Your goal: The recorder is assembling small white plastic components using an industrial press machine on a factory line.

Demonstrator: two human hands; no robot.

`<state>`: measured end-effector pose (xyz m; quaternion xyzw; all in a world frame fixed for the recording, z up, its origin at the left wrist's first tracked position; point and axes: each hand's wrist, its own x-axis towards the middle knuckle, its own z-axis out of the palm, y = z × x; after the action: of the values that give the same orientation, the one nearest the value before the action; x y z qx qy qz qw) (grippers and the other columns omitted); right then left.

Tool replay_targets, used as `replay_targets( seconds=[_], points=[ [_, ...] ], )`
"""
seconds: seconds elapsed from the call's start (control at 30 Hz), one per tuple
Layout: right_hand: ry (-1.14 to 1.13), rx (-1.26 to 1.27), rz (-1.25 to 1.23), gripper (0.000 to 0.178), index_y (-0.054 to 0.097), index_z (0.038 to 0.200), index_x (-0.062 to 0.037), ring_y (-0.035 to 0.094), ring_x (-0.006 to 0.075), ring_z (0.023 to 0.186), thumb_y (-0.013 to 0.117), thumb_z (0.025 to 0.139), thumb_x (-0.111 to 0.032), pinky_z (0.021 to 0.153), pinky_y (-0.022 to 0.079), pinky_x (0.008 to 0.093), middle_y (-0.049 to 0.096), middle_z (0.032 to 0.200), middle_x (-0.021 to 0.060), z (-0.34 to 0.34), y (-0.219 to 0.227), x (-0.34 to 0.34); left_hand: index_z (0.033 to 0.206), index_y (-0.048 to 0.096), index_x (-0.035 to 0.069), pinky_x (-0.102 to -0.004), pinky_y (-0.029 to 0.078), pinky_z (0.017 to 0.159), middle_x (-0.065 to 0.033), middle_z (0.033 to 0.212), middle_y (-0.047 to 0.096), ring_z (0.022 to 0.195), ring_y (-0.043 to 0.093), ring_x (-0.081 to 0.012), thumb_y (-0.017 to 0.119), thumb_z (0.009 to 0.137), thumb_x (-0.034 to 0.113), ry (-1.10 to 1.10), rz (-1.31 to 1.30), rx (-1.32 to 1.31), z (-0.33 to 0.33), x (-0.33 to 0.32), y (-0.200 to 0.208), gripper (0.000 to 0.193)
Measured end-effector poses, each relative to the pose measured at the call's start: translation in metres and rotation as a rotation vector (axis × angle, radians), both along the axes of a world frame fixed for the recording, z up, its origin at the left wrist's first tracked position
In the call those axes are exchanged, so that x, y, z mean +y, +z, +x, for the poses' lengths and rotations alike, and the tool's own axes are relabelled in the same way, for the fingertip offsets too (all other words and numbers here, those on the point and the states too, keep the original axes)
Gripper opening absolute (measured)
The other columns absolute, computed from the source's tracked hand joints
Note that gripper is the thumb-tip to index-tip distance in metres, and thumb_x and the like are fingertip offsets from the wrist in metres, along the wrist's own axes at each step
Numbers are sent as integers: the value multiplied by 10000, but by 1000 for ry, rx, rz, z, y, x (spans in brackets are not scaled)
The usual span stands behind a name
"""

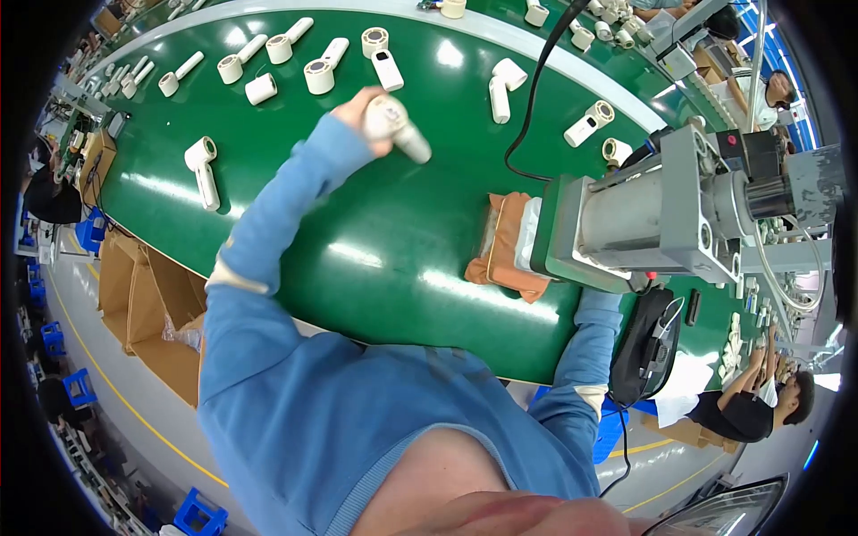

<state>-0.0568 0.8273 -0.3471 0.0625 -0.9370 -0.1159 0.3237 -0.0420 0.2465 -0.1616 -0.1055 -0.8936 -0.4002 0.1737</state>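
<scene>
My left hand [359, 109] is stretched out over the far middle of the green table [375, 295]. Its fingers close around the round head of a white hair dryer [413, 143], whose handle points down to the right and is slightly blurred. Of my right arm, the blue sleeve [594, 330] shows; the hand itself disappears behind the grey metal press [626, 219]. Beside the press's green plate lies a block wrapped in orange-brown cloth [509, 246]. Nearest to my left hand, another white hair dryer [382, 58] rests beyond it on the table.
Several more white hair dryers lie along the far side, one [206, 174] at the left. A black cable [527, 116] hangs before the press. A black bag [645, 344] sits right of my right arm. Cardboard boxes [147, 304] stand at the left. Other people work at the right.
</scene>
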Motion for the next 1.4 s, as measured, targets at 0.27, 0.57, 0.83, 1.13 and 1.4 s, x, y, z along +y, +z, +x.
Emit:
replay_targets(
  seconds=[0.27,0.57,0.83,1.13,1.4],
  points=[
    [-9,357,330,557,568,1269,-199,627,325,1014,457,866,-566,814,479,577,600,1261,69,19,41,-28,1124,533,76,-285,531,755,-71,923,686,829,665,-215,705,600,33,177,-139,-252,76,-61,-58,552],
    [-511,-29,780,582,382,1402,-231,501,328,1182,391,914,-547,851,457,595,432,1415,71,14,31,-12,1123,470,49,-280,519,828,-83,1045,670,919,646,-182,694,570,-42,-493,717,-135,77,53,-42,604],
    [-822,134,2188,674,215,1488,-187,337,330,1357,317,940,-566,1022,343,623,273,1521,100,34,69,-34,1080,504,65,-288,518,846,-91,1017,672,945,645,-205,663,582,-31,-495,505,-172,73,113,-56,531],
    [-937,703,2745,655,304,1463,-234,339,297,1361,297,930,-616,1136,231,548,356,1489,51,22,92,-90,1105,528,74,-285,509,853,-62,1005,667,911,639,-173,688,598,-11,-588,474,-216,62,120,-58,538],
    [-1644,851,2904,672,276,1476,-180,328,290,1366,335,933,-572,1151,209,509,338,1500,61,46,19,-17,1100,581,64,-294,509,826,-73,1015,641,886,622,-190,763,642,39,-673,584,-174,4,79,-48,493]
  ],
)
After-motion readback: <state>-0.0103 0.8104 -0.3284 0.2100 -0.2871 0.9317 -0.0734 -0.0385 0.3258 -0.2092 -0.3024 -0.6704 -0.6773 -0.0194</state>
